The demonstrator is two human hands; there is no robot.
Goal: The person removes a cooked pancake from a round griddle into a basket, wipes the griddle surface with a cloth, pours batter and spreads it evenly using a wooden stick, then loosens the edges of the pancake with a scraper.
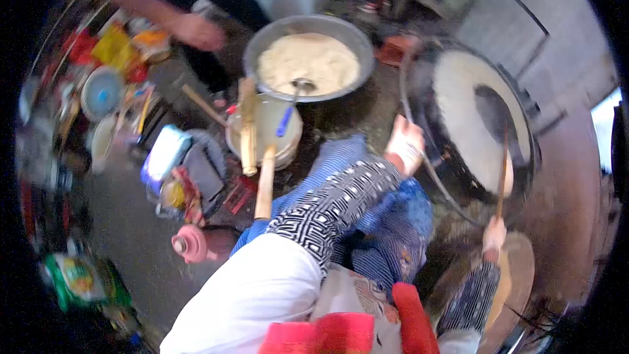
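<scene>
My left hand point(406, 141) is stretched forward beside the thin curved rim point(419, 118) of a large round griddle. Something white shows across this hand, and blur hides how its fingers lie. My right hand point(495, 235), lower right, is closed around the end of a thin wooden stick point(504, 170) that reaches over the griddle. A pale, wet-looking layer point(462, 118) covers much of the griddle point(445, 65), with a dark curved patch near the stick's far end. Below my right forearm lies a round tan board or tray point(524, 262).
A metal basin point(363, 42) of pale batter or dough stands ahead, a ladle point(303, 85) at its edge. Before it sits a bucket point(295, 141) with a blue-handled tool point(285, 121). A pink flask point(190, 246) lies left. Another person's hand point(200, 31) is upper left.
</scene>
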